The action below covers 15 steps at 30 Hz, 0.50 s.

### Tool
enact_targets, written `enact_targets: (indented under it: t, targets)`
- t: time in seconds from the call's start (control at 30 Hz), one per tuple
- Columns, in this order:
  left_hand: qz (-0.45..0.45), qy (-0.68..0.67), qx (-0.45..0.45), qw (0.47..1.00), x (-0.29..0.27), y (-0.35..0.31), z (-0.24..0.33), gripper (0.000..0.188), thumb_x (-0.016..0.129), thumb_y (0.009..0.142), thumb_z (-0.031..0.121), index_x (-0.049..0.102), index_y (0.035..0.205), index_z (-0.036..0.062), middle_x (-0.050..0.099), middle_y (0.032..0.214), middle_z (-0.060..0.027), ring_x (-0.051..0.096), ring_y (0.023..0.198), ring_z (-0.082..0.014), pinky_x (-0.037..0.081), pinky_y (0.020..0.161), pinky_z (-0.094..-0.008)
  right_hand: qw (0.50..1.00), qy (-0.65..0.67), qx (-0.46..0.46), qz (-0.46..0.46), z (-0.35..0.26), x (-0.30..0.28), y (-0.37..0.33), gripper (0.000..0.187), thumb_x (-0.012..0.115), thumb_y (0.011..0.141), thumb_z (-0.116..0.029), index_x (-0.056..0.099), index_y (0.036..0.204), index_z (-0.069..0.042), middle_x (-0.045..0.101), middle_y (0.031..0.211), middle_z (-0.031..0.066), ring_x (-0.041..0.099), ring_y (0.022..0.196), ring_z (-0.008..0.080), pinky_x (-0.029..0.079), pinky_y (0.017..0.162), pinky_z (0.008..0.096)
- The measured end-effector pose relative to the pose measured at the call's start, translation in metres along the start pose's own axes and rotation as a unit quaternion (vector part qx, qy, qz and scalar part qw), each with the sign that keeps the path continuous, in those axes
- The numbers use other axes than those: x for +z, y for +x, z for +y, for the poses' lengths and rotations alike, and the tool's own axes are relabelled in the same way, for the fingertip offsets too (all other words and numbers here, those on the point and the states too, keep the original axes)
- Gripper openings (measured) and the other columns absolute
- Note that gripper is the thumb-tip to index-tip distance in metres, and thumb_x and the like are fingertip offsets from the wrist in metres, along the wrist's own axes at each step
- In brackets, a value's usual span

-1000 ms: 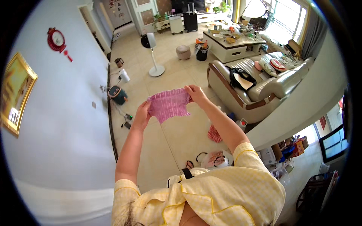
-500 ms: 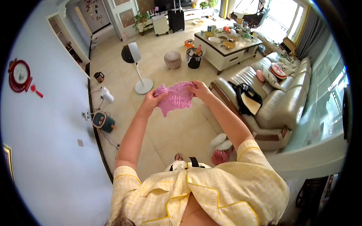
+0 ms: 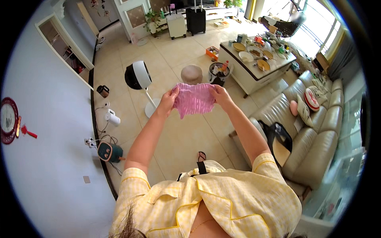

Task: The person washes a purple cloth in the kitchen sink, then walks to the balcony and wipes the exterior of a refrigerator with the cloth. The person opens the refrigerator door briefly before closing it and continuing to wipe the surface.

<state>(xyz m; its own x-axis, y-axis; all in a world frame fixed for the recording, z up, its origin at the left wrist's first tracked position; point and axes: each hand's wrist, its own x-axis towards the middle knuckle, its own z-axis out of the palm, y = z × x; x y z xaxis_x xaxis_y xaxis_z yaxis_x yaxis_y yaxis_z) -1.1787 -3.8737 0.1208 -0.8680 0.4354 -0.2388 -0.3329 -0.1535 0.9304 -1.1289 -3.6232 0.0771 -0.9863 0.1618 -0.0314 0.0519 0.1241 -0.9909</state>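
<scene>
A pink, ribbed piece of cloth [image 3: 194,100] is stretched out between my two hands, well above the tiled floor. My left hand [image 3: 168,102] pinches its left upper edge, the thumb lying on the near face. At the other upper corner my right hand [image 3: 221,96] is closed on the fabric. The lower edge hangs free and uneven, with a small point dangling at the left. Whether it is a garment or a plain cloth I cannot tell.
A pedestal fan [image 3: 139,77] stands ahead to the left. Beyond the cloth are a round stool [image 3: 191,74] and a waste bin [image 3: 218,73]. A cluttered coffee table [image 3: 254,71] and leather sofa [image 3: 313,131] take up the right. Small appliances and cables line the left wall, including a green one [image 3: 110,152].
I have moved forward; fan, stool and coffee table appear nearer. The cloth is still held in both hands and now spreads flatter. White and red items near my feet have left view.
</scene>
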Motion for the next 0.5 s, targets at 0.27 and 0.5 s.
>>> enact_targets:
  t: [0.27, 0.5]
  targets:
    - [0.055, -0.072, 0.029, 0.996, -0.057, 0.134, 0.077, 0.031, 0.054, 0.090, 0.028, 0.056, 0.110, 0.0043, 0.061, 0.100, -0.0023, 0.059, 0.091, -0.0129, 0.047, 0.078, -0.0294, 0.976, 0.130, 0.047, -0.167, -0.014, 0.083, 0.211, 0.029, 0.048, 0.093, -0.028, 0.055, 0.110, -0.006, 0.060, 0.093, -0.0001, 0.057, 0.080, 0.0085, 0.048, 0.067, 0.0252]
    - [-0.038, -0.168, 0.043, 0.984, -0.113, 0.282, 0.122, 0.028, 0.052, 0.091, 0.020, 0.054, 0.111, -0.0001, 0.059, 0.104, -0.0076, 0.057, 0.095, -0.0166, 0.046, 0.085, -0.0321, 0.940, 0.252, 0.098, -0.208, -0.078, 0.132, 0.352, 0.036, 0.047, 0.094, -0.028, 0.046, 0.122, -0.006, 0.056, 0.107, 0.0035, 0.055, 0.093, 0.0117, 0.048, 0.075, 0.0280]
